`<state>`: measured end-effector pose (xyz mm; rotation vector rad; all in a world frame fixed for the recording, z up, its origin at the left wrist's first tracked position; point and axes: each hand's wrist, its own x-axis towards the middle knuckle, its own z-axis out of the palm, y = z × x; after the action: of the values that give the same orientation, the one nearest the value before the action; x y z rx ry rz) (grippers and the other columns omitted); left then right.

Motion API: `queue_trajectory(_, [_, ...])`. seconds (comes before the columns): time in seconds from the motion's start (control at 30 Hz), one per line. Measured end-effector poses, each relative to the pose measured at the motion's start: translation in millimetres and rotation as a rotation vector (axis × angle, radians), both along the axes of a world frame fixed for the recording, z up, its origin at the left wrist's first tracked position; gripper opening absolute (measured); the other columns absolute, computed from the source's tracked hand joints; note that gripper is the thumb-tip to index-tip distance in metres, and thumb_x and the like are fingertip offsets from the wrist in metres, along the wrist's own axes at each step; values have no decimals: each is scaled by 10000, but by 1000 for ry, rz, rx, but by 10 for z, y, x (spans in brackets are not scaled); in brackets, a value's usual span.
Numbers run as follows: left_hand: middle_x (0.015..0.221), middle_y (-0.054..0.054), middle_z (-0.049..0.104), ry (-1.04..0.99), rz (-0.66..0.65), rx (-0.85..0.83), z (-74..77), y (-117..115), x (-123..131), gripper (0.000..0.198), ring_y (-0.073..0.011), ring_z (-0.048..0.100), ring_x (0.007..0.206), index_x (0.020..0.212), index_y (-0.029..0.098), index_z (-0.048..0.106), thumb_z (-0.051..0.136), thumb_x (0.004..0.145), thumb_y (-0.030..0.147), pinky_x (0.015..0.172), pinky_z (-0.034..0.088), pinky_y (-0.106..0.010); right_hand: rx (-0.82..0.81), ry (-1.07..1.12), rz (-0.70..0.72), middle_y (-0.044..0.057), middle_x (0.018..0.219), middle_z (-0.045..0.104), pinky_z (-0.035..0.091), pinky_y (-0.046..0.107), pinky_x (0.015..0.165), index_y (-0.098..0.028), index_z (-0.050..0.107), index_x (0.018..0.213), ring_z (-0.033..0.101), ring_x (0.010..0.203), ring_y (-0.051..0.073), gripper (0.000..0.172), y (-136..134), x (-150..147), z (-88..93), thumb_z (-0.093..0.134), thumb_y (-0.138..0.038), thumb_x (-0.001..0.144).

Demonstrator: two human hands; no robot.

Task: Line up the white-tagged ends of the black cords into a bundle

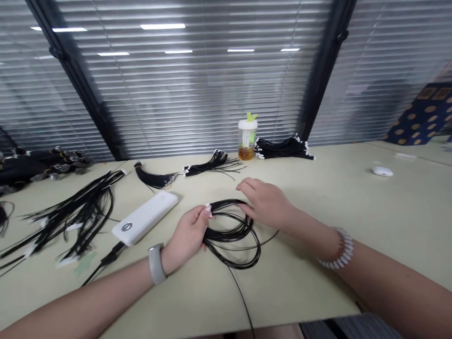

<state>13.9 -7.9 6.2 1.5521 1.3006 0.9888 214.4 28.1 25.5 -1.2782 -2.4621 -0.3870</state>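
A looped bundle of thin black cables is pinched at its left side by my left hand, near a small white connector. One loose cable end runs from the bundle down over the table's front edge, and another strand points right. On the bundle's upper right is my right hand, open, its fingers curved and raised apart from the thumb. That thumb lies at the loop's edge; whether it presses on the cables I cannot tell.
A white power bank with a plugged-in cord lies left of my left hand. Several black cable bundles spread further left. Toward the window blinds stand a lidded cup and more bundles. A white earbud case lies right.
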Motion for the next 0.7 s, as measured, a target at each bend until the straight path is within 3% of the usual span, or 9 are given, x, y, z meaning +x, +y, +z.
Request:
queue_trajectory(0.1, [433,80,372,-8,4,-27,3,8,16,374,-86,383,295,732,171,491,397,833,518,317,296,-194,15,9,-1,101,1099,567,403,315,719,-163,524,1067,534,947,231,283,90,52,-21,537,-339,846])
queue_trajectory(0.17, [426,80,370,-34,31,-22,-10,16,11,365,-83,375,296,721,170,487,401,839,505,323,292,-193,-87,81,-7,82,1062,591,396,300,726,-178,534,1061,544,930,214,294,142,88,-32,493,-398,870])
queue_trajectory(0.33, [443,68,387,-171,192,59,-42,66,-35,357,-73,358,328,680,167,482,411,856,471,342,304,-191,-456,204,-172,56,722,622,380,269,634,-168,587,689,558,714,178,439,180,156,33,313,-424,918])
queue_trajectory(0.4, [439,63,392,-234,278,65,-48,94,-46,344,-81,371,345,707,164,505,407,867,453,349,310,-191,-556,178,-127,33,669,621,379,240,567,-167,601,645,554,641,157,415,127,136,72,392,-443,875])
queue_trajectory(0.53, [445,68,381,-346,356,19,-63,150,-44,313,-75,347,334,759,153,533,396,885,404,336,290,-189,-818,159,97,-14,673,639,376,206,516,-205,682,789,547,592,130,320,-61,36,129,513,-477,786])
queue_trajectory(0.6, [467,67,386,-376,351,12,-73,167,-38,299,-68,330,333,754,152,526,399,886,389,334,298,-191,-842,151,46,-7,595,622,376,219,498,-188,692,756,535,515,126,273,-117,11,144,532,-408,764])
queue_trajectory(0.7, [483,64,393,-390,334,0,-87,176,-35,293,-69,334,339,756,152,516,408,881,393,335,318,-197,-689,211,-140,4,506,600,430,251,546,-173,681,683,568,494,148,227,-83,32,134,488,-267,757])
